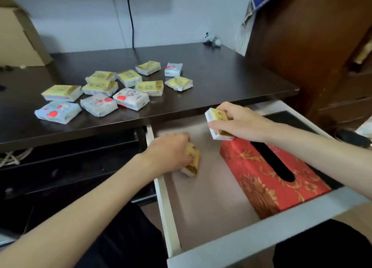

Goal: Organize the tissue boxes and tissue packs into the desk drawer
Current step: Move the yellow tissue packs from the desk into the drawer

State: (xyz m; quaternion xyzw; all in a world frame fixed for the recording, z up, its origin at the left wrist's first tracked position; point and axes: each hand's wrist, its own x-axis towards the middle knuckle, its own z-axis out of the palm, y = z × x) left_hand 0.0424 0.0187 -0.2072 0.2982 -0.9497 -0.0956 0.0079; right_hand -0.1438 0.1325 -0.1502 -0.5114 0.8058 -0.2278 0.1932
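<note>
Left hand (169,153) has its fingers curled round a yellow tissue pack (192,160), pressed down on the drawer (201,197) floor near its left wall. Right hand (239,123) fingers clamp a second yellow pack (216,118) above the drawer's back edge, just behind the red tissue box (261,179). Loose packs (100,90) sit mid-bench (221,80).

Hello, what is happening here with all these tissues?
A person is putting tissues into an open white drawer. The left hand holds a yellow pack low at the drawer's left side. The right hand holds another yellow pack above the drawer. A red tissue box already lies inside. About eleven packs wait on the dark desk.
</note>
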